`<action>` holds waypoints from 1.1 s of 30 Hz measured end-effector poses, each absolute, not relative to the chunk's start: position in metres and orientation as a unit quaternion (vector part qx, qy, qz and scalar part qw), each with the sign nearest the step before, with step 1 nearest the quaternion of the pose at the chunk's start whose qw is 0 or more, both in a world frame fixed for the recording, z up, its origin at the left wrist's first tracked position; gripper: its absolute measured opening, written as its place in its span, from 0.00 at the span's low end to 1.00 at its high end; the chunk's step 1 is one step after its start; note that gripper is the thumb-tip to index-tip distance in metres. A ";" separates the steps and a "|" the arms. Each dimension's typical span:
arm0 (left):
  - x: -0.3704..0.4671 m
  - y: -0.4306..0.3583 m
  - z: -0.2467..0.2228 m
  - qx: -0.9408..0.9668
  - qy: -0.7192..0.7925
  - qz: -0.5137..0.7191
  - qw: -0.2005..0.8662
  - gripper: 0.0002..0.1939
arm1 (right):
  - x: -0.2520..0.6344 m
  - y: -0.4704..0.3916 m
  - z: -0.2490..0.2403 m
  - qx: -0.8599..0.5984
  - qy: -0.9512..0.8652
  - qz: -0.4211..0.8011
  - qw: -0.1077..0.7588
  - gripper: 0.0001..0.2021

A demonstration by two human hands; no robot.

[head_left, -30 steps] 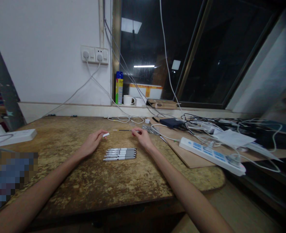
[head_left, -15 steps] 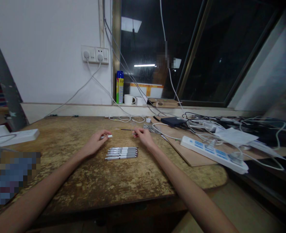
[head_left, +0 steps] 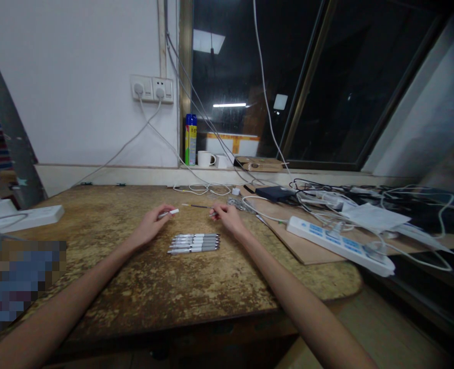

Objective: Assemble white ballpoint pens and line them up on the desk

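Between the fingers of my left hand (head_left: 156, 223) is a white and grey pen barrel (head_left: 170, 212), its white end pointing right. My right hand (head_left: 227, 218) pinches a thin dark pen part with a refill (head_left: 198, 206) that sticks out to the left, its light tip facing the barrel. The two pieces are apart. Below and between my hands, several white and grey pens (head_left: 194, 243) lie side by side on the worn wooden table (head_left: 173, 287).
Clear plastic bits (head_left: 240, 204) lie behind my right hand. A white power strip (head_left: 338, 243) and a brown board (head_left: 288, 230) are at the right, with tangled cables behind. Another power strip (head_left: 30, 218) sits at the left. A mug (head_left: 204, 158) and spray can (head_left: 190, 139) stand on the sill.
The white end of the barrel in my left hand has tilted up slightly. Both hands stay in nearly the same places, and the view has shifted a little.
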State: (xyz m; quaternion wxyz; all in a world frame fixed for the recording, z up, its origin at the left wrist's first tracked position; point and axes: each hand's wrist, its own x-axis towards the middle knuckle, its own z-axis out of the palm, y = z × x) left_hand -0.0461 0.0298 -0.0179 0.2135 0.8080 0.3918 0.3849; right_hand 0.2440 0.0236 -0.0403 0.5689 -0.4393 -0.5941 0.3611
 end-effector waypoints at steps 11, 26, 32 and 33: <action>-0.044 0.024 -0.014 0.805 0.396 0.383 0.219 0.20 | 0.243 0.025 -0.042 -0.446 -0.620 0.352 0.541 0.25; -0.037 0.016 -0.009 0.817 0.362 0.367 0.258 0.21 | 0.233 0.017 -0.037 -0.408 -0.679 0.261 0.552 0.16; -0.035 0.009 -0.002 0.822 0.355 0.359 0.263 0.21 | 0.226 0.013 -0.036 -0.391 -0.695 0.261 0.544 0.13; -0.036 0.010 -0.002 0.823 0.357 0.360 0.258 0.21 | 0.225 0.013 -0.037 -0.391 -0.693 0.265 0.544 0.13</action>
